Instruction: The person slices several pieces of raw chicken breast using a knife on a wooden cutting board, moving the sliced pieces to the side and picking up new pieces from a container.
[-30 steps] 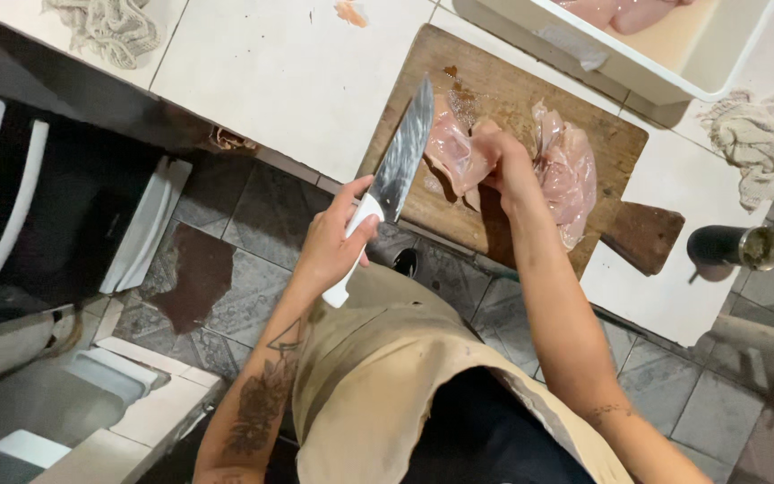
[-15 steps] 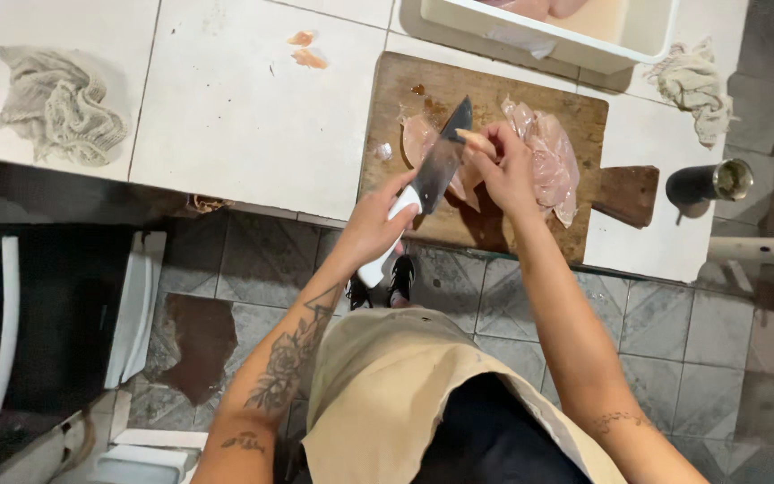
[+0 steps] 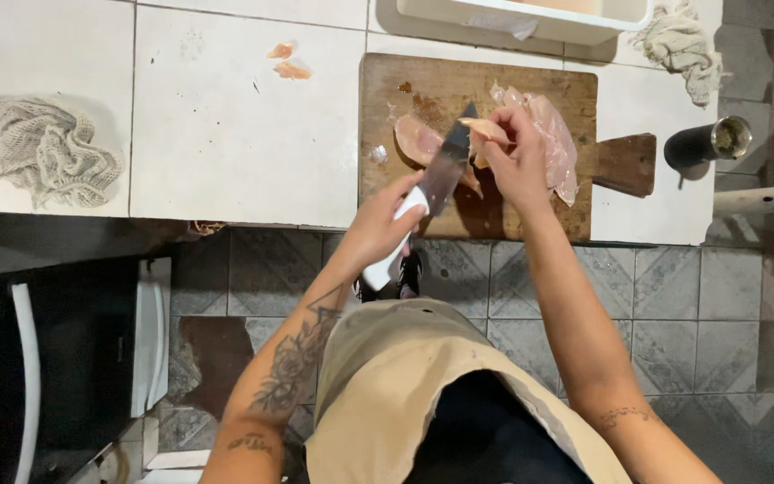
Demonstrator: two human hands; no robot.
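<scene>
Here the left hand (image 3: 378, 229) is closed around the white handle of a broad-bladed knife (image 3: 436, 184), whose blade slants up across the wooden cutting board (image 3: 423, 85) with its tip near the raw chicken. The right hand (image 3: 517, 161) is curled shut on a strip of raw chicken (image 3: 485, 130), pinching it between fingers and thumb just beside the blade; whether the edge is actually biting into the meat is hard to tell from this angle. A second pale piece of chicken (image 3: 416, 139) lies flat on the board to the left of the blade, and a larger heap of raw meat (image 3: 555, 143) sits to the right, partly behind the right hand. The board rests on the white tiled counter (image 3: 226, 134), its dark handle sticking out to the right. Two small scraps (image 3: 284, 61) lie on the counter left of the board. A crumpled grey cloth (image 3: 47, 152) lies far to the left, another rag (image 3: 683, 45) at the top right, and a dark cylindrical container (image 3: 705, 143) lies just past the board's handle. A white tray (image 3: 530, 18) borders the board's far edge.
</scene>
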